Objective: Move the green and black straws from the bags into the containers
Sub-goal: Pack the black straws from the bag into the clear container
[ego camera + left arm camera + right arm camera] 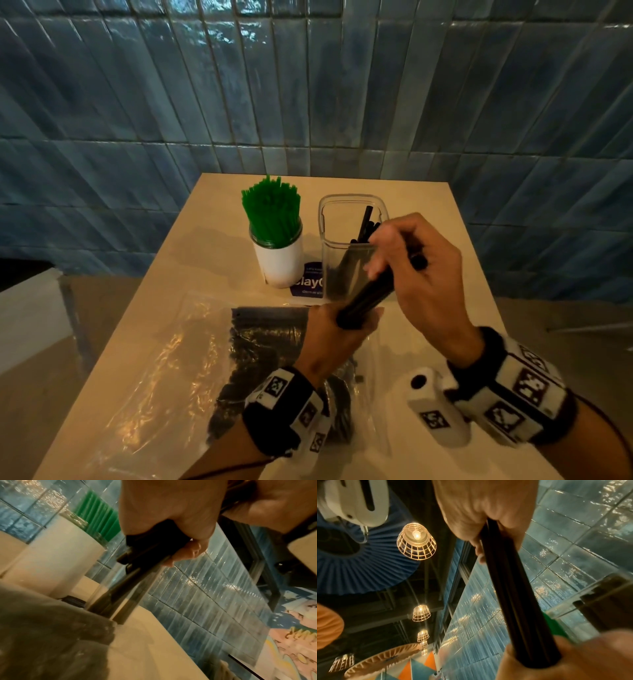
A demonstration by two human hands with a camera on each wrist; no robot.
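Landmark: clear container (346, 246), an open-topped transparent box standing upright on the counter (212, 274); all places below are given relative to it.
Black straws in container: a few black straws (364, 224) lean inside it, their tips near its rim.
Held bundle: a bundle of black straws (368, 296) slants in front of the clear container, lower end toward the viewer, upper end level with the container's right wall.
Left hand: left hand (337, 337), in front of the container, fingers curled round the lower end of the bundle; in the left wrist view the fingers (187, 553) wrap the dark straw ends.
Right hand: right hand (416, 270), just right of the container and overlapping its front corner, fingers closed round the upper part of the bundle; in the right wrist view the straws run from this hand (481, 515) down to the other.
Green straws: green straws (272, 214) stand upright, packed tightly, in a white jar (279, 262) just left of the container.
Black-straw bag: a clear bag of black straws (263, 346) lies flat in front of the container, under the left wrist.
Second bag: a clear plastic bag (154, 370) lies flat to the front-left; whether it holds anything cannot be told.
Card: a purple card (310, 282) lies between the jar's base and the container's base.
Background: blue tiled wall (308, 85) behind the container.
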